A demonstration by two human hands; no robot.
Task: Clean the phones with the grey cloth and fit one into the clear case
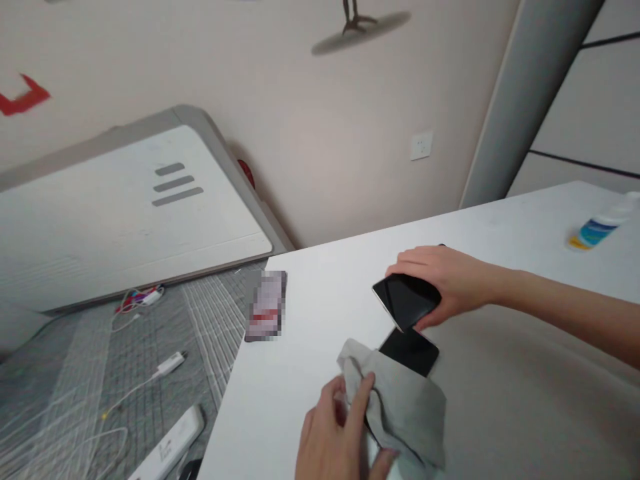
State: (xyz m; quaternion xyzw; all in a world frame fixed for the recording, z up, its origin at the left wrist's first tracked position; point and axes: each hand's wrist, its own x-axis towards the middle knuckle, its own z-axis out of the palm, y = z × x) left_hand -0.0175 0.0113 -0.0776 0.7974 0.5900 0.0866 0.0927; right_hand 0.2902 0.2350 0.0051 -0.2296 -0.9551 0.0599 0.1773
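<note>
Grey woven mat [135, 347] spreads off the left edge of the white table [300, 333], w/ a red-and-white cable tangle [140, 300] near the table's far-left corner and a white USB plug [170, 363] on a thin cord closer to that edge. White plastic block [167, 447] lies on the mat right by the table's near-left edge, cut off by the frame. Past the same corner, a large white panel [135, 207] w/ 3 grey bars leans at an angle. On the table, just in from its left edge, sits a dark flat item [265, 305], pixelated, so can't tell what it is. Further right, at the table's near side, L hand [330, 430] is clenched on a grey cloth [395, 400], fingers pinching the bunched folds. Cloth overlaps the lower end of a black smartphone [413, 352] lying flat mid-table. R hand [450, 283] grasps a 2nd black smartphone [406, 301] from above, tilted, its corner at the flat phone's top edge; can't tell if touching. White wall socket [421, 145] is on the wall behind the table's far edge. Far right on the table, well apart from both hands, a white bottle w/ blue label [597, 227] lies on its side.
</note>
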